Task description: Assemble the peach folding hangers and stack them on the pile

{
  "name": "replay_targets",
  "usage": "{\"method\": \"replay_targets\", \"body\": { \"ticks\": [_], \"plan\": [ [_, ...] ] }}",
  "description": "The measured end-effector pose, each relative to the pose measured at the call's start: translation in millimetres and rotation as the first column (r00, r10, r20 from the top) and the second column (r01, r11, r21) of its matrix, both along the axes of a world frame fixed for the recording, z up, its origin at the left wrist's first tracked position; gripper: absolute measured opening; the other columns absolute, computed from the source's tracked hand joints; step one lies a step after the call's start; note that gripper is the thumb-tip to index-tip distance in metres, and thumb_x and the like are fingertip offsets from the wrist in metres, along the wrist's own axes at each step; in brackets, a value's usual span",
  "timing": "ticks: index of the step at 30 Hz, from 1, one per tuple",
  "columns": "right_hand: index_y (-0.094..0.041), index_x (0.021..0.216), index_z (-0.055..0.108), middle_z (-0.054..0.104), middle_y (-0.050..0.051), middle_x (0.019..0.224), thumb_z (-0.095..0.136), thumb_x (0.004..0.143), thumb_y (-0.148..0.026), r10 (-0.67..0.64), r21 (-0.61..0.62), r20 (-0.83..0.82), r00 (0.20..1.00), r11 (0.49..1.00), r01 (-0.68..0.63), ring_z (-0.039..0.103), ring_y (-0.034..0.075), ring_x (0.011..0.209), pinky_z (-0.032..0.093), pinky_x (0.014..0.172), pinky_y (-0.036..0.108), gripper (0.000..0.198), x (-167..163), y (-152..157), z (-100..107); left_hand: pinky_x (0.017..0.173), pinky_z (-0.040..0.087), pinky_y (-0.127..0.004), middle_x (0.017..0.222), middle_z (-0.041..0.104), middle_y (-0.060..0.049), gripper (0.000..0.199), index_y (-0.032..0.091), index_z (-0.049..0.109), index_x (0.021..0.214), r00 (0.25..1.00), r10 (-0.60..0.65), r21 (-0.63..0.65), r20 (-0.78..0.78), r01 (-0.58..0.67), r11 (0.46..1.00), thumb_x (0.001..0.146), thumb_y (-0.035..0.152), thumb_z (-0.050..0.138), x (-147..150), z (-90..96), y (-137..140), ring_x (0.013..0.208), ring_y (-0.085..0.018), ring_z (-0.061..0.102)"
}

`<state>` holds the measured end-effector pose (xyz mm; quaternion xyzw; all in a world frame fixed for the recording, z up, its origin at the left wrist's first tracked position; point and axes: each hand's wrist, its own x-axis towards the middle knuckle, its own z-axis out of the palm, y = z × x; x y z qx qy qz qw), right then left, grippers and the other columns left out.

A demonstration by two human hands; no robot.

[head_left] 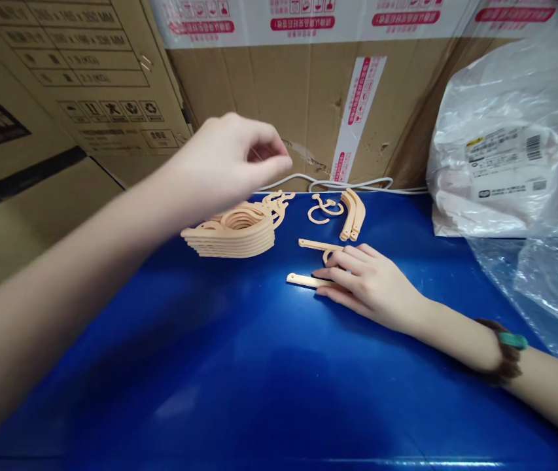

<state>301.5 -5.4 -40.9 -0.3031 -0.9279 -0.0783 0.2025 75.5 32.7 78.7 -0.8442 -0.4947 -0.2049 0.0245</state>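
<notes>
My left hand (239,154) is raised above a stack of beige plastic pieces (229,239) that look like folding clothes hangers. Its thumb and forefinger are pinched together; anything between the tips is hidden. My right hand (374,284) rests low on the blue table, thumb and fingers closed on a straight beige plastic strip (301,280) with a hole in its end. Just beyond those fingers lies a second beige strip (314,244), and part of a ring-shaped piece shows beside it. My right fingers partly cover both.
Loose beige hooks (318,216) and a small pile of curved beige arms (352,216) lie toward the back of the blue table (239,366). A white cable (357,184) runs along the cardboard boxes (269,91). At the right stands a plastic bag (499,176).
</notes>
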Motion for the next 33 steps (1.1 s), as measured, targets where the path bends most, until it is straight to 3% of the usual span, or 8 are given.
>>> {"method": "replay_targets", "body": {
  "ticks": [1,3,6,11,14,16,20,33],
  "plan": [
    [-0.016,0.103,0.068,0.068,0.007,0.092,0.048,0.098,-0.035,0.019,-0.014,0.012,1.0,1.0,-0.018,0.06,0.02,0.087,0.04,0.074,0.032,0.028,-0.9,-0.3,-0.9,0.079,0.038,-0.03,0.084,0.063,0.004,0.065,0.006,0.068,0.108,0.999,0.021,-0.05,-0.034,-0.023,0.998,0.087,0.038,0.015,-1.6,8.0,13.4,0.093,-0.014,0.064],
    [-0.016,0.101,0.069,0.067,0.007,0.089,0.046,0.099,-0.035,0.052,-0.037,0.03,0.998,0.998,-0.051,0.06,0.019,0.084,0.04,0.073,0.031,0.03,-1.5,0.1,-2.2,0.077,0.042,-0.029,0.084,0.067,0.002,0.062,0.004,0.069,0.105,0.997,0.026,-0.094,-0.076,-0.033,0.995,0.084,0.047,0.029,-5.8,15.8,41.8,0.089,-0.016,0.064],
    [-0.015,0.101,0.068,0.065,0.007,0.088,0.045,0.099,-0.032,0.082,-0.058,0.028,0.996,0.995,-0.08,0.059,0.018,0.083,0.04,0.074,0.031,0.029,-1.0,1.3,-2.6,0.075,0.041,-0.029,0.084,0.061,0.001,0.08,-0.001,0.066,0.108,0.936,0.077,-0.107,-0.343,-0.12,0.987,0.082,0.057,0.018,-12.4,12.4,79.8,0.096,-0.02,0.063],
    [-0.015,0.101,0.068,0.064,0.007,0.089,0.044,0.099,-0.029,0.091,-0.098,-0.002,0.996,0.991,-0.091,0.059,0.019,0.087,0.041,0.077,0.031,0.028,0.0,2.2,-3.4,0.076,0.042,-0.018,0.075,0.063,0.001,0.081,0.002,0.07,0.097,0.855,0.07,-0.48,-0.514,-0.354,0.803,0.084,0.061,0.016,-12.7,-6.2,121.7,0.088,-0.012,0.065],
    [-0.015,0.101,0.068,0.064,0.007,0.091,0.045,0.099,-0.03,0.097,-0.111,-0.016,0.995,0.989,-0.098,0.059,0.019,0.088,0.041,0.078,0.031,0.027,0.5,2.9,-5.0,0.072,0.049,-0.023,0.071,0.069,-0.008,0.064,0.007,0.071,0.076,0.819,0.107,-0.56,-0.564,-0.474,0.68,0.065,0.07,0.065,-9.4,-19.5,143.5,0.079,-0.02,0.067],
    [-0.015,0.1,0.067,0.065,0.008,0.092,0.045,0.099,-0.03,0.094,-0.117,-0.02,0.995,0.989,-0.096,0.059,0.019,0.089,0.041,0.078,0.031,0.028,0.8,3.4,-5.6,0.073,0.051,-0.028,0.074,0.071,-0.011,0.06,0.01,0.071,0.074,0.818,0.106,-0.613,-0.565,-0.503,0.609,0.056,0.067,0.077,-9.0,-27.8,155.6,0.083,-0.024,0.066],
    [-0.015,0.099,0.067,0.064,0.007,0.091,0.044,0.099,-0.031,0.093,-0.124,-0.024,0.995,0.988,-0.095,0.059,0.019,0.088,0.041,0.079,0.031,0.028,1.1,3.5,-5.2,0.076,0.052,-0.034,0.074,0.07,-0.011,0.06,0.011,0.072,0.078,0.827,0.117,-0.678,-0.551,-0.524,0.516,0.053,0.065,0.082,-12.8,-37.6,167.7,0.084,-0.026,0.065],
    [-0.015,0.099,0.067,0.064,0.007,0.092,0.045,0.099,-0.031,0.092,-0.13,-0.025,0.995,0.987,-0.094,0.057,0.019,0.088,0.041,0.081,0.031,0.027,1.0,3.6,-5.6,0.078,0.051,-0.031,0.073,0.072,-0.008,0.033,0.012,0.071,0.089,0.927,0.081,-0.856,-0.366,-0.37,0.362,0.077,0.042,0.073,-21.0,-40.6,166.0,0.081,-0.021,0.066]
  ]
}}
